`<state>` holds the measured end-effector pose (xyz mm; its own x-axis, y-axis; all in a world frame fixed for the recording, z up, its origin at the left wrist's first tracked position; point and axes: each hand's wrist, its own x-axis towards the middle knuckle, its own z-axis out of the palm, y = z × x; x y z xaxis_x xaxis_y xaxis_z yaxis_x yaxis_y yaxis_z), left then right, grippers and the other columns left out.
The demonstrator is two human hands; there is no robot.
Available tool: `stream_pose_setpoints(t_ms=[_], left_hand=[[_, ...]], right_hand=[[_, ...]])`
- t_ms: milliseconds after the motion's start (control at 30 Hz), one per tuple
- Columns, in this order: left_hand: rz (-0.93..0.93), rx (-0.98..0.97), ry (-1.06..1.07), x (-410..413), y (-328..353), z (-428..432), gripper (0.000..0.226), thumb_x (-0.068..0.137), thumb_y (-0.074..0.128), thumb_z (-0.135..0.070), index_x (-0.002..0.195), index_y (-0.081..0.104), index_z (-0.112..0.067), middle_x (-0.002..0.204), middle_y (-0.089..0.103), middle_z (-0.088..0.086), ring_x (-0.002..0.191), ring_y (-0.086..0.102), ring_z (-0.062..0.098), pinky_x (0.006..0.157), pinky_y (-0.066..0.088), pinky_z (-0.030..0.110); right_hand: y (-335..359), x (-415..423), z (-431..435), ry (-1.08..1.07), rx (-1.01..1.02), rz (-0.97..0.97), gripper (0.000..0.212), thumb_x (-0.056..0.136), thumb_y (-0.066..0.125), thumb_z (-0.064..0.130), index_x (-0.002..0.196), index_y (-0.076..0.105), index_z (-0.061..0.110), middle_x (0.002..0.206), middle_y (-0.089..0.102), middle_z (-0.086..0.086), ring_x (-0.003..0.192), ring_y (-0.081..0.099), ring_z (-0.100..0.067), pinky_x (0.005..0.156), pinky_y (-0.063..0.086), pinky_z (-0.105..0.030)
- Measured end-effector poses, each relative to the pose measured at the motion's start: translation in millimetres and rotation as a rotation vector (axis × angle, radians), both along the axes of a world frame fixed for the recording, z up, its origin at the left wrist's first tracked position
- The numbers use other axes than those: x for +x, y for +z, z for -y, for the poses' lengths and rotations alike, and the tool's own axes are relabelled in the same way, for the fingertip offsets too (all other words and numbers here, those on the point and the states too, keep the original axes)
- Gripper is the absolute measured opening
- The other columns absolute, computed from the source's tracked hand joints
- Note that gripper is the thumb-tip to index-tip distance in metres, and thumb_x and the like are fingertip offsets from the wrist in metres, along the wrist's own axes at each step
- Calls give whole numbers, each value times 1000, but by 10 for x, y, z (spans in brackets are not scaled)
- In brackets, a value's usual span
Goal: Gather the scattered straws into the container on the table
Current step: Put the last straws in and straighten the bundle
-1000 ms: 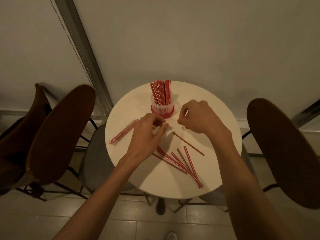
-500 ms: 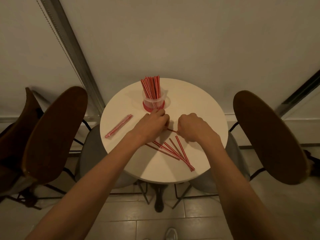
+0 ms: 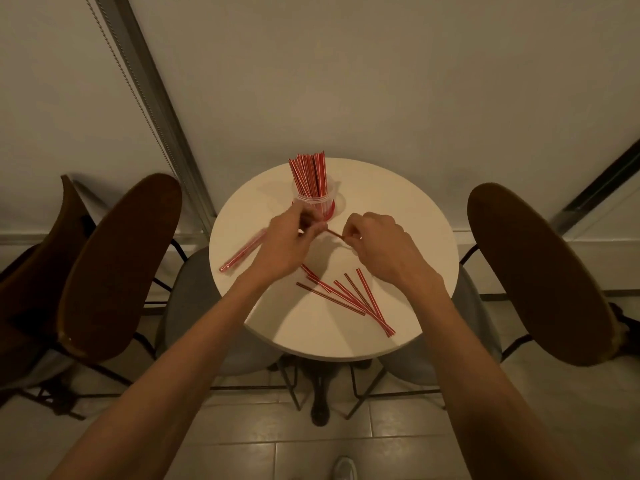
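Note:
A clear container with a red base stands at the back of the round white table, packed with upright red-striped straws. My left hand and my right hand meet just in front of it, each pinching an end of one red straw held between them above the tabletop. Several loose straws lie fanned out on the table nearer to me. Left of my left hand lies a wrapped bundle of straws.
Brown chair backs flank the table, one at the left and one at the right. Grey seats sit under the table's edge. A wall rises right behind the table. My shoe shows on the tiled floor.
Both hands have lifted one straw off the table and now hold it between them closer to the container. The view has shifted a little.

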<state>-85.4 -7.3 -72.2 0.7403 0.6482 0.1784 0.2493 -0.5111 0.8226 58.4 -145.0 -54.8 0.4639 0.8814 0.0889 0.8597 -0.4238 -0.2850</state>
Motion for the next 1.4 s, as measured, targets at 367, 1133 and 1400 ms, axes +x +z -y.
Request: stream_pose_setpoints(t_ms=[367, 1133, 1400], left_hand=[[303, -592, 266, -426, -22, 79, 26, 113, 56, -20, 118, 78, -8, 104, 83, 9, 101, 81, 26, 90, 67, 40], [229, -803, 345, -661, -28, 96, 28, 114, 55, -21, 121, 70, 1, 108, 78, 26, 87, 83, 37, 75, 69, 49], [278, -888, 262, -535, 104, 194, 31, 116, 50, -24, 124, 75, -8, 107, 84, 11, 88, 84, 21, 69, 66, 32]], right_hand=[[79, -548, -426, 22, 174, -417, 10, 100, 75, 27, 107, 77, 19, 98, 79, 1, 85, 76, -14, 83, 61, -29], [-52, -768, -701, -135, 18, -140, 19, 106, 61, 11, 125, 63, 14, 113, 72, -9, 95, 70, -29, 78, 58, -42], [218, -670, -475, -93, 239, -534, 7, 97, 79, 26, 101, 81, 20, 93, 80, 4, 82, 77, -10, 85, 63, -30]])
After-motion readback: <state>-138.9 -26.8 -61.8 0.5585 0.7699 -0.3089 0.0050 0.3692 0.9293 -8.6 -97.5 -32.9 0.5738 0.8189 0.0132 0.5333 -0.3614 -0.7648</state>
